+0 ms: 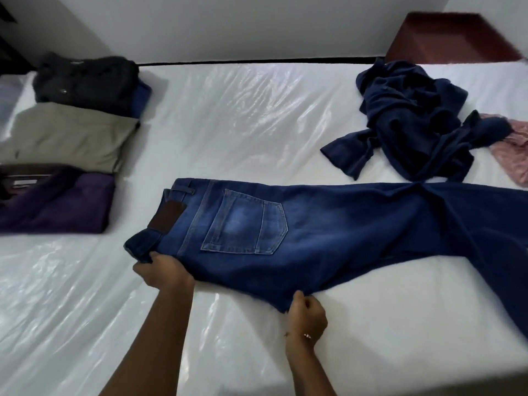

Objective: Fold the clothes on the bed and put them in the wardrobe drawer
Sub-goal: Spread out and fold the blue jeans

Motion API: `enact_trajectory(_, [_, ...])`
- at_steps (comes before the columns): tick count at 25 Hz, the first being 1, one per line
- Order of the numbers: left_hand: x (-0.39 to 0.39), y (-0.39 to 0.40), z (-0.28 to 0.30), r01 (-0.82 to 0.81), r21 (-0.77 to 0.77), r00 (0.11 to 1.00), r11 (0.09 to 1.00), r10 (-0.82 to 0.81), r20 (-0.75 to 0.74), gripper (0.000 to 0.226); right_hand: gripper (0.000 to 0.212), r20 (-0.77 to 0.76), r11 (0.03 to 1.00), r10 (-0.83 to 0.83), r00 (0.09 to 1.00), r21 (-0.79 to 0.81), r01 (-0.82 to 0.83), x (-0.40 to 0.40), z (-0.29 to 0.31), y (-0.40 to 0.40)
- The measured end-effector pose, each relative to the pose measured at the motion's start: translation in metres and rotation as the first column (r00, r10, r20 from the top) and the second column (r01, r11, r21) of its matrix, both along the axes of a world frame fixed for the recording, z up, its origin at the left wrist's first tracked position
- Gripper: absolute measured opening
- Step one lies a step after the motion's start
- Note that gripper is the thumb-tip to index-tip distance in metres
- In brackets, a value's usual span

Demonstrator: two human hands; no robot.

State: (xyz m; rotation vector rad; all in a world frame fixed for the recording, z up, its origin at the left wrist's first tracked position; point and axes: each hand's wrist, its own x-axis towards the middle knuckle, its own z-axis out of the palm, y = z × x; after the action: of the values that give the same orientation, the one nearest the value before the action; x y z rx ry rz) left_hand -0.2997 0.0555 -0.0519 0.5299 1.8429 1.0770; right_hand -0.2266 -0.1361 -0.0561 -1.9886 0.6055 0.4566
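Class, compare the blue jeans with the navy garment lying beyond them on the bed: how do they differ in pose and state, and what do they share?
The blue jeans lie spread flat; the navy garment is crumpled in a heap.
The left hand and right hand grip the blue jeans; nothing touches the navy garment.
The blue jeans show a pocket and stitching; the navy garment looks plain.
Both are dark blue, unfolded, and on the bed.

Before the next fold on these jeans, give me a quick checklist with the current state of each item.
1. Left hand grips the jeans at the waist: ok.
2. Right hand pinches the near edge: ok.
3. Jeans flat on the bed: ok at the seat; the legs run out of view, cannot tell.
4. Legs clear of the crumpled navy garment: not ok, they touch.
5. Folded stack clear of the fold: ok.
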Motion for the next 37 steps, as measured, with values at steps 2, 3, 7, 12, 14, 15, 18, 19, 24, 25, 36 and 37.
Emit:
enact_trajectory(2, [-0.038,-0.001,0.002,-0.087,0.000,0.994,0.996,0.087,-0.068,0.033,0.020,0.050,0.998,0.032,0.998,-0.051,-0.030,-0.013,0.002,0.011])
enact_trajectory(3, [-0.055,-0.001,0.003,-0.120,0.003,0.988,0.993,0.120,-0.097,0.034,0.025,0.052,0.997,0.046,0.998,-0.056,-0.043,-0.017,0.002,0.016])
enact_trajectory(7, [-0.114,0.007,-0.004,-0.208,0.045,0.961,0.977,0.213,-0.178,0.033,0.041,0.004,0.978,0.187,0.982,-0.094,-0.186,-0.038,-0.002,0.030])
enact_trajectory(12, [-0.148,0.006,-0.018,-0.233,0.021,0.957,0.972,0.233,-0.170,0.034,0.013,-0.045,0.943,0.243,0.969,-0.223,-0.247,-0.068,-0.009,0.012])
enact_trajectory(14, [-0.153,0.003,-0.021,-0.220,-0.025,0.964,0.975,0.213,-0.159,0.035,0.012,-0.051,0.929,0.279,0.959,-0.237,-0.283,-0.070,-0.009,0.008])
enact_trajectory(15, [-0.154,0.002,-0.021,-0.203,-0.056,0.969,0.978,0.192,-0.155,0.036,0.014,-0.043,0.928,0.285,0.957,-0.235,-0.287,-0.070,-0.009,0.008])
enact_trajectory(18, [-0.149,-0.002,-0.021,-0.089,-0.079,0.967,0.993,0.067,-0.244,0.045,0.022,-0.040,0.929,0.279,0.959,-0.243,-0.280,-0.069,-0.010,0.009])
enact_trajectory(19, [-0.148,-0.004,-0.021,-0.049,-0.075,0.959,0.996,0.026,-0.282,0.051,0.024,-0.046,0.926,0.285,0.957,-0.244,-0.288,-0.069,-0.011,0.009])
enact_trajectory(24, [-0.137,-0.024,-0.019,0.223,-0.099,0.833,0.970,-0.242,-0.497,0.079,0.024,-0.054,0.931,0.280,0.958,-0.230,-0.285,-0.070,-0.013,0.010])
enact_trajectory(25, [-0.134,-0.029,-0.018,0.282,-0.120,0.763,0.952,-0.298,-0.573,0.081,0.023,-0.050,0.931,0.279,0.959,-0.230,-0.283,-0.070,-0.015,0.010])
enact_trajectory(36, [0.004,-0.114,-0.023,1.000,0.004,-0.006,-0.016,-0.608,-0.794,0.045,0.024,0.176,0.980,0.075,0.982,-0.197,-0.039,0.001,-0.021,-0.046])
enact_trajectory(37, [0.025,-0.125,-0.025,0.995,-0.017,-0.072,-0.100,-0.585,-0.808,0.044,0.025,0.191,0.979,0.052,0.980,-0.205,-0.012,0.020,-0.022,-0.058])
